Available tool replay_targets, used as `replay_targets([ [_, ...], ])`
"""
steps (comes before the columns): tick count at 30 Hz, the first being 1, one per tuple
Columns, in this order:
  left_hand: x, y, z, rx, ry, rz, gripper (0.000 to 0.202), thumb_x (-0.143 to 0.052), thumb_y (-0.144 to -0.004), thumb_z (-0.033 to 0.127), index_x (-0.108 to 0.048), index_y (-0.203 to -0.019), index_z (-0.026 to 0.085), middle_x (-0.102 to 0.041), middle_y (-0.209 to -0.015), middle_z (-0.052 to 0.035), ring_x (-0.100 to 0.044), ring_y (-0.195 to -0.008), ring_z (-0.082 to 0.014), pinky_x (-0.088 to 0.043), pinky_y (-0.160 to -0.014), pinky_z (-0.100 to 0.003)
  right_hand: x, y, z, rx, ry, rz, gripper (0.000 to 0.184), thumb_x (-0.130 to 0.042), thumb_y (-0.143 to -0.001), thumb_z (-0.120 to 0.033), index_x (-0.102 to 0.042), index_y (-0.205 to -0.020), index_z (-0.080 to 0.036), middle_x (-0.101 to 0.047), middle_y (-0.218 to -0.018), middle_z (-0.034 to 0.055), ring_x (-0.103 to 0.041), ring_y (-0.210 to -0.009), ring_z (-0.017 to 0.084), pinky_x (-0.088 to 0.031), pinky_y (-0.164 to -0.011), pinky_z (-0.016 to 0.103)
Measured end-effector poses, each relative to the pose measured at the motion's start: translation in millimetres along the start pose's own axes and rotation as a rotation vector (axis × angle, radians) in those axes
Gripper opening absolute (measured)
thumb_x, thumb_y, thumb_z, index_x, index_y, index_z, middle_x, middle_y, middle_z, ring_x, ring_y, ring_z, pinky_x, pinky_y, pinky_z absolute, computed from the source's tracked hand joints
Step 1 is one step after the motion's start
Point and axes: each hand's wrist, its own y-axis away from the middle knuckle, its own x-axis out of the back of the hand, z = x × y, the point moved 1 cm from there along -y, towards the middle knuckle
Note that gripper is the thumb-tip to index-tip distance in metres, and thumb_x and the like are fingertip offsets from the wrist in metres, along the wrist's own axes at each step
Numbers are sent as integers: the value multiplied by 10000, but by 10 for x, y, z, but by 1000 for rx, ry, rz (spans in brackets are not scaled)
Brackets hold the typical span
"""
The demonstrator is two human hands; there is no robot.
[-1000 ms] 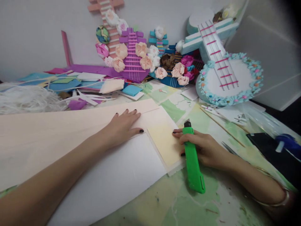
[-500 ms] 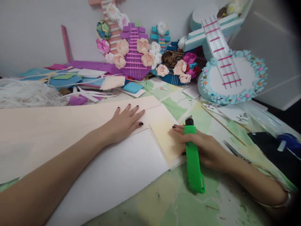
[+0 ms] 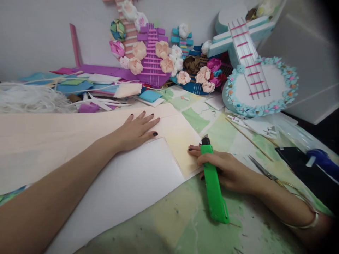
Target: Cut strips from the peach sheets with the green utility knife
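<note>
Head view: left hand [image 3: 137, 130] open and palm down on a large peach sheet [image 3: 53, 137], fingers spread, thumb near the upper edge of a white sheet [image 3: 127, 180]. Peach bordering white along the top and right, with a yellowish tint toward the right corner; impossible to tell which lies over the other.

Right hand [image 3: 225, 169] closed around a green cutter [image 3: 214, 190], the black tip and short blade pointing up and away, the handle end hanging toward the near side. Index and neighbouring fingertips at the yellowish corner of the peach sheet, just left of the cutter; firm contact hard to judge. Under both, a green-and-cream patterned surface [image 3: 185, 218].

Beside the right forearm, scissors [image 3: 261, 165] with blades apart from the hand and pointing away, partly hidden toward the handles. Farther off, a thin stick [image 3: 249, 139] lying slantwise. At the back, a pale blue stringed model [image 3: 266, 72] leaning on the right, a purple stringed model [image 3: 152, 53] near the middle, and a tangle of white string [image 3: 34, 97] to the left.
</note>
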Motion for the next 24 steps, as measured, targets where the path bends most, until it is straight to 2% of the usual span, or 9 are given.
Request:
replay_targets([
  [14, -60, -26, -48, -22, -27, 42, 658, -142, -985, 589, -204, -1544, 246, -219, -1604, -119, -106, -1481, -349, -176, -1123, -592, -8, 16, 3, -10, 3, -23, 238, -607, -880, -148, -540, -1098, -218, -537, -1421, 128, -492, -1337, 219, -460, -1079, 342],
  [24, -79, -32, -69, -18, -24, 33, 690, -106, -969, 631, -182, -1548, 264, -225, -1604, -105, -117, -1479, -352, -175, -1126, -579, -8, 16, -16, 27, 46, -14, 267, -613, -869, -148, -542, -1114, -224, -557, -1398, 116, -504, -1326, 220, -459, -1077, 354],
])
